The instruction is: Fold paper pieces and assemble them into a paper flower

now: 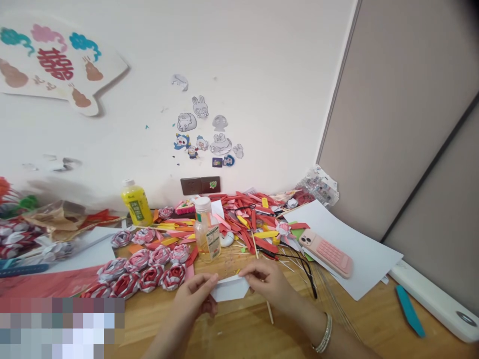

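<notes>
We find the white paper (231, 291) between the two hands, over the near part of the wooden surface (149, 331); we cannot tell whether its lower edge touches the wood. The left hand (200, 294) has its fingers closed on the left end, thumb on top. The right hand (265, 281) pinches the upper right corner between thumb and fingers. A narrow band along the top edge appears turned over, and we judge the step in hand to be working that fold.

For sound handling, we advise keeping both pinches level, so that the band runs at even width from end to end. The left grip should act as the anchor while the right fingertips press along the edge; pulling both ends hard could skew or tear the sheet. Pressing the crease against bare wood would, in our judgement, sharpen it.

We note the tall clear bottle (207, 237) just beyond the hands and a thin stick (270, 312) close by the right forearm. Elbow and wrist movements are best kept small to avoid catching either.
</notes>
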{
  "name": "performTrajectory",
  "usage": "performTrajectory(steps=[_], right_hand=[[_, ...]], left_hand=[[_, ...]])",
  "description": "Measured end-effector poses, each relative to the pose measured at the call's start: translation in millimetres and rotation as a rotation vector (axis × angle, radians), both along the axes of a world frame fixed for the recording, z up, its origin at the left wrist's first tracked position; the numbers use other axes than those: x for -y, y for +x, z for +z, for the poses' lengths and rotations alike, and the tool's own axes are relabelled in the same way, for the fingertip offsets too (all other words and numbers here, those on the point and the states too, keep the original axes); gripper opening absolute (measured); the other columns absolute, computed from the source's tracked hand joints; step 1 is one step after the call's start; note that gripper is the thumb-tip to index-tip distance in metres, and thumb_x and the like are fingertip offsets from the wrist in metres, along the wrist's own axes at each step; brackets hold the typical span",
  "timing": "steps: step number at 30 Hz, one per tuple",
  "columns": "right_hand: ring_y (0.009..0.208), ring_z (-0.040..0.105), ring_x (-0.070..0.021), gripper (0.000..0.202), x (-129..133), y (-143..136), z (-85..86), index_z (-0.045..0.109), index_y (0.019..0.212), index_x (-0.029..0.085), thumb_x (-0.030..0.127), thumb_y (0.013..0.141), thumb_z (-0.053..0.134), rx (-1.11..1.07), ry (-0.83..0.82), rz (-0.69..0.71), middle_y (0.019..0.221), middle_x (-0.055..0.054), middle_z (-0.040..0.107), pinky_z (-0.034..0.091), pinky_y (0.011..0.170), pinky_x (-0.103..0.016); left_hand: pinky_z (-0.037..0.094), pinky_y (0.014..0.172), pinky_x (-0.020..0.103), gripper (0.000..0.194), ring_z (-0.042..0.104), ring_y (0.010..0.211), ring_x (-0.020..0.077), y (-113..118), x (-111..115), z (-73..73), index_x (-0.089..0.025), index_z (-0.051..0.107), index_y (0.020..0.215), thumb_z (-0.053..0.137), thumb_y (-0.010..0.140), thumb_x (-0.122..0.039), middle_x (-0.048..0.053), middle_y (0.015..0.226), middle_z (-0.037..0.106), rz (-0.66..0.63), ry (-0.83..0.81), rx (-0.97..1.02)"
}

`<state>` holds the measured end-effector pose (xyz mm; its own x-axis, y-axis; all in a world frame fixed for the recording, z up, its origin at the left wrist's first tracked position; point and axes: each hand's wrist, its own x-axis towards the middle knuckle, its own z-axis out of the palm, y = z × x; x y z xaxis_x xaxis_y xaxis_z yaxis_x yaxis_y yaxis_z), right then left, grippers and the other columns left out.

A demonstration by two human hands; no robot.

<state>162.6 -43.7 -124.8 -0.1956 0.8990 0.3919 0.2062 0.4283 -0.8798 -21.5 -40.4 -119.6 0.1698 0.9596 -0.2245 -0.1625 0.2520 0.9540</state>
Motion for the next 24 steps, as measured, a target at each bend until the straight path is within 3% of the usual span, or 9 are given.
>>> performTrajectory(steps=[3, 7, 11, 18, 24], right_hand=[[0.062, 0.055, -0.0111, 0.018, 1.3, 2.3, 2.4, 0.066, 0.077, 0.017, 0.012, 0.072, 0.049, 0.082, 0.052, -0.009, 0.069, -0.001, 0.063, 0.041, 0.057, -0.02], [0.059, 0.052, -0.0103, 0.017, 0.1, 4.0, 1.6, 0.063, 0.085, 0.015, 0.021, 0.077, 0.049, 0.089, -0.039, 0.041, 0.068, 0.0, 0.059, 0.039, 0.054, -0.019], [0.06, 0.05, -0.0107, 0.019, -2.8, 2.1, -3.0, 0.064, 0.074, 0.014, 0.027, 0.079, 0.05, 0.193, -0.093, 0.052, 0.065, 0.0, 0.058, 0.036, 0.054, -0.02], [0.062, 0.052, -0.0114, 0.019, -8.2, 3.6, -10.8, 0.066, 0.077, 0.014, 0.031, 0.074, 0.059, 0.122, -0.238, 0.149, 0.069, -0.001, 0.062, 0.038, 0.055, -0.019], [0.06, 0.051, -0.0109, 0.015, -11.4, 4.9, -13.1, 0.066, 0.074, 0.014, 0.027, 0.072, 0.06, 0.113, -0.274, 0.12, 0.066, -0.001, 0.061, 0.038, 0.054, -0.019]], left_hand=[[0.04, 0.039, 0.019, 0.034, 0.048, 0.034, 0.0081, 0.0, 0.7, 3.4, -0.015, 0.059, 0.061, 0.071, 0.054, -0.046, -0.005, 0.037, 0.054, -0.016, 0.025, -0.107], [0.041, 0.043, 0.021, 0.035, 0.051, 0.039, 0.0101, -1.5, -0.9, 3.7, -0.014, 0.061, 0.063, 0.067, 0.056, -0.047, -0.004, 0.039, 0.055, -0.059, 0.108, -0.26], [0.041, 0.043, 0.023, 0.037, 0.052, 0.039, 0.0123, -2.6, -4.5, -4.8, -0.014, 0.06, 0.066, 0.064, 0.057, -0.05, -0.004, 0.039, 0.055, -0.091, 0.194, -0.35], [0.039, 0.042, 0.022, 0.036, 0.05, 0.038, 0.0115, -2.2, -4.5, -7.7, -0.015, 0.059, 0.062, 0.061, 0.058, -0.05, -0.004, 0.039, 0.054, -0.084, 0.178, -0.383], [0.038, 0.04, 0.022, 0.034, 0.05, 0.035, 0.0117, 0.1, -3.6, -4.5, -0.016, 0.057, 0.058, 0.062, 0.056, -0.049, -0.004, 0.035, 0.054, -0.093, 0.143, -0.388]])
